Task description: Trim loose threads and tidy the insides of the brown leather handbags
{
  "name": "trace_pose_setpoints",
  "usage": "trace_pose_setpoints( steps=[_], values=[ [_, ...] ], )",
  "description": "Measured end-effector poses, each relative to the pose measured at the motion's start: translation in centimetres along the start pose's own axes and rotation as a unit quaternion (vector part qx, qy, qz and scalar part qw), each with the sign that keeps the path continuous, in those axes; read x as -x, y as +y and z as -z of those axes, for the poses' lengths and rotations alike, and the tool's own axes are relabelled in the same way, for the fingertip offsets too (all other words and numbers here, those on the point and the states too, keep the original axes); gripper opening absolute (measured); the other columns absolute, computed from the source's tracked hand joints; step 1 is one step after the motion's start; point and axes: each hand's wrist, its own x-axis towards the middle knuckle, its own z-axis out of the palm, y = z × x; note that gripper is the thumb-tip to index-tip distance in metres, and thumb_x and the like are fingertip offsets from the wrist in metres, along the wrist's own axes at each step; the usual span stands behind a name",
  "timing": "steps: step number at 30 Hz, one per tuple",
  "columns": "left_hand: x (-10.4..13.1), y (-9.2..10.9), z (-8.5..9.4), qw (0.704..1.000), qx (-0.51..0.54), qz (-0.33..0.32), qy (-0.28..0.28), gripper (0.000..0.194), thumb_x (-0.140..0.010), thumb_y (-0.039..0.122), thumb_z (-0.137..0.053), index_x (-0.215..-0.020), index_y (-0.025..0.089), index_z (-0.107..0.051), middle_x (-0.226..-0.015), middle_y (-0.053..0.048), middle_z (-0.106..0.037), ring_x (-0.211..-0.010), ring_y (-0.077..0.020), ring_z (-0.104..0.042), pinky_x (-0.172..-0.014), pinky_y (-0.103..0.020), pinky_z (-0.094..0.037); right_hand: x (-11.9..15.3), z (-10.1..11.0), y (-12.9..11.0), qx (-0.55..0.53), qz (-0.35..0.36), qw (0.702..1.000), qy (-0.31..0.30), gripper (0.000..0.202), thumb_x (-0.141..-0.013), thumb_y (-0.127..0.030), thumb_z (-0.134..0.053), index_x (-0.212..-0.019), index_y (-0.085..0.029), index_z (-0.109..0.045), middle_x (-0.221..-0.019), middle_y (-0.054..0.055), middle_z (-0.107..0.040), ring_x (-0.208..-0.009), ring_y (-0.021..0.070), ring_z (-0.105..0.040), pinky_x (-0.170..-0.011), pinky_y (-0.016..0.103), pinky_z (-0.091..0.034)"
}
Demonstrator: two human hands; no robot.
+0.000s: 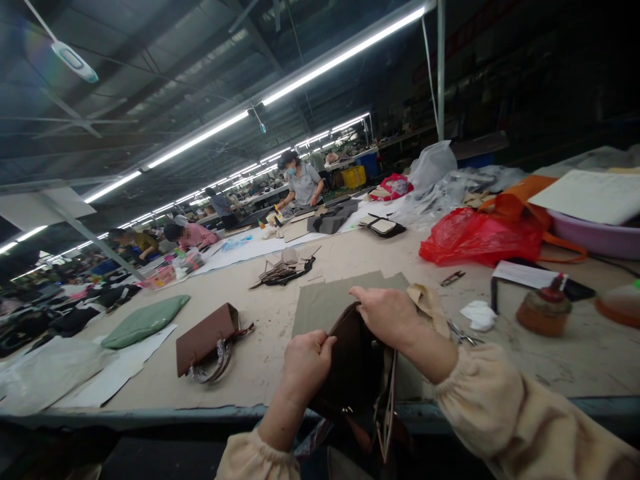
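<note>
A dark brown handbag (350, 370) hangs at the table's front edge, its mouth spread and its inside in shadow. My left hand (306, 363) pinches the bag's rim on the near left side. Farther along the same rim, my right hand (387, 313) grips the edge between thumb and fingers. Under and behind the bag lie flat grey-green sheets (320, 307). Beside my right wrist are a tan scrap piece (429, 303) and a pair of metal scissors (463, 333). The bag's lower part drops below the tabletop and is partly dark.
A finished-looking brown handbag (207, 340) and a green pouch (147, 321) lie to the left. On the right stand a glue bottle (544, 310), a red plastic bag (480, 237) and a purple basin (595, 233). Leather pieces (285, 268) lie ahead; a co-worker (303, 183) stands across the table.
</note>
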Motion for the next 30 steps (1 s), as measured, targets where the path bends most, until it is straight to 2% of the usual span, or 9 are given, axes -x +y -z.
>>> trace_pose_setpoints(
  steps=[3,10,15,26,28,30],
  values=[
    [0.1,0.1,-0.1,1.0,0.001,-0.008,0.006,0.036,-0.086,0.037,-0.042,-0.062,0.019,-0.06,-0.061,-0.002,-0.062,-0.057,-0.0117,-0.052,-0.054,-0.023,-0.026,-0.3,-0.2,0.3,-0.006,0.017,1.0,0.007,0.03,-0.086,-0.023,-0.038,-0.109,-0.029,-0.058,-0.092,0.004,-0.067,-0.08,0.0205,-0.061,-0.06,0.028,-0.038],
    [0.1,0.3,-0.1,1.0,-0.004,-0.016,-0.003,0.035,-0.087,0.037,-0.041,-0.064,0.019,-0.061,-0.062,-0.002,-0.062,-0.058,-0.012,-0.052,-0.054,-0.023,-0.027,-0.7,0.1,0.6,-0.006,0.03,0.999,-0.009,0.026,-0.086,-0.026,-0.041,-0.096,-0.026,-0.065,-0.09,0.005,-0.067,-0.082,0.0206,-0.06,-0.063,0.028,-0.039],
    [0.2,0.4,0.0,1.0,-0.011,-0.015,-0.02,0.036,-0.088,0.038,-0.039,-0.069,0.019,-0.063,-0.066,-0.003,-0.064,-0.061,-0.013,-0.054,-0.056,-0.023,-0.027,-1.0,0.3,0.5,-0.001,0.019,0.999,-0.039,0.026,-0.085,-0.027,-0.041,-0.096,-0.025,-0.065,-0.094,0.007,-0.067,-0.085,0.0206,-0.06,-0.066,0.028,-0.039],
    [0.1,0.4,0.0,0.999,-0.017,-0.022,-0.035,0.036,-0.088,0.038,-0.038,-0.072,0.02,-0.065,-0.07,-0.004,-0.066,-0.066,-0.0146,-0.057,-0.058,-0.023,-0.031,-1.6,0.2,0.4,0.007,0.016,0.998,-0.052,0.026,-0.084,-0.029,-0.043,-0.093,-0.025,-0.066,-0.091,0.007,-0.068,-0.086,0.0218,-0.06,-0.068,0.03,-0.04],
    [0.0,0.4,0.1,0.999,-0.018,-0.026,-0.037,0.034,-0.088,0.036,-0.038,-0.078,0.022,-0.066,-0.073,-0.005,-0.067,-0.069,-0.0158,-0.06,-0.06,-0.024,-0.034,-1.7,0.2,0.3,0.007,0.017,0.998,-0.054,0.026,-0.083,-0.029,-0.043,-0.094,-0.026,-0.066,-0.091,0.007,-0.068,-0.086,0.0219,-0.06,-0.067,0.03,-0.04],
    [0.0,0.5,0.1,0.999,-0.01,-0.031,-0.032,0.029,-0.088,0.033,-0.039,-0.099,0.026,-0.065,-0.081,-0.004,-0.069,-0.074,-0.017,-0.062,-0.063,-0.024,-0.037,-1.8,0.2,0.2,0.008,0.016,0.998,-0.057,0.026,-0.083,-0.029,-0.043,-0.093,-0.026,-0.067,-0.09,0.006,-0.068,-0.085,0.022,-0.061,-0.066,0.029,-0.041]
  ],
)
